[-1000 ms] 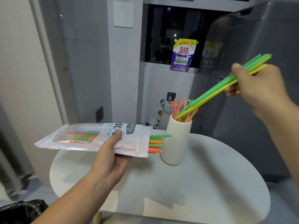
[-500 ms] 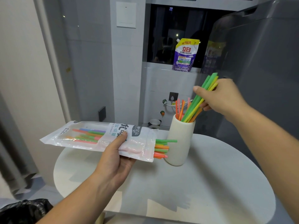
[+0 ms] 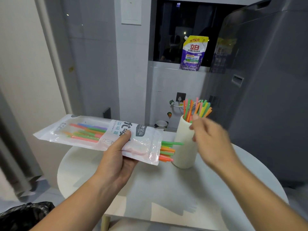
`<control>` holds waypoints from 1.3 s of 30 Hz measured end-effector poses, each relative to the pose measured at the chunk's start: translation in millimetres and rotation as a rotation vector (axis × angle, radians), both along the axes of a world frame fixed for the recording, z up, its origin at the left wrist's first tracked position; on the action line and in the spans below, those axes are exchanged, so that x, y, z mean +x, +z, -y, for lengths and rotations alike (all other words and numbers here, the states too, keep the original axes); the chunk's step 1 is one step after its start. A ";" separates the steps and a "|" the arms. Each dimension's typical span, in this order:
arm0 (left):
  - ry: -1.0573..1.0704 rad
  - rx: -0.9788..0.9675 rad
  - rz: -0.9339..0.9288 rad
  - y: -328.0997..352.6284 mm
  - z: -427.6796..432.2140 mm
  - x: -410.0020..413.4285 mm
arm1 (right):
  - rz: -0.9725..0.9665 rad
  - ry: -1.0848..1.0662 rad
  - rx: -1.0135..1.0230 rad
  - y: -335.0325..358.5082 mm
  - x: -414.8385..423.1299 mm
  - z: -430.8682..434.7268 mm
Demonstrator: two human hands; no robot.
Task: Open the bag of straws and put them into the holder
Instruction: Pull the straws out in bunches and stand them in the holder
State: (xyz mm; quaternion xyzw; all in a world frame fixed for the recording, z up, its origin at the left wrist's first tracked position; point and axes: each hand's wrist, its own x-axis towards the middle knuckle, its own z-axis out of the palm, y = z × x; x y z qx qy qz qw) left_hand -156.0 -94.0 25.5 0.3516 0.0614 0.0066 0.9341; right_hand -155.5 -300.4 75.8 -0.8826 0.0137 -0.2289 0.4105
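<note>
left hand [image 3: 116, 157] gripping bag [image 3: 100, 135] | straws [image 3: 167, 150] lying level, pointing toward holder [image 3: 185, 142] | right hand [image 3: 211, 140] nearer, hovering empty, fingers spread

The left hand [image 3: 119, 157] is gripping palm-up, thumb pressing on top and fingers curling underneath, forearm stretching in from the lower left. The right hand [image 3: 210, 140] is hanging empty and motion-blurred, fingers loosely spread and pointing toward the left hand's grip.
</note>
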 end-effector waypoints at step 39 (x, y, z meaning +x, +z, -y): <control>0.031 0.016 -0.085 -7.8 5.9 0.9 | -0.186 0.259 0.581 -49.0 -10.0 -2.5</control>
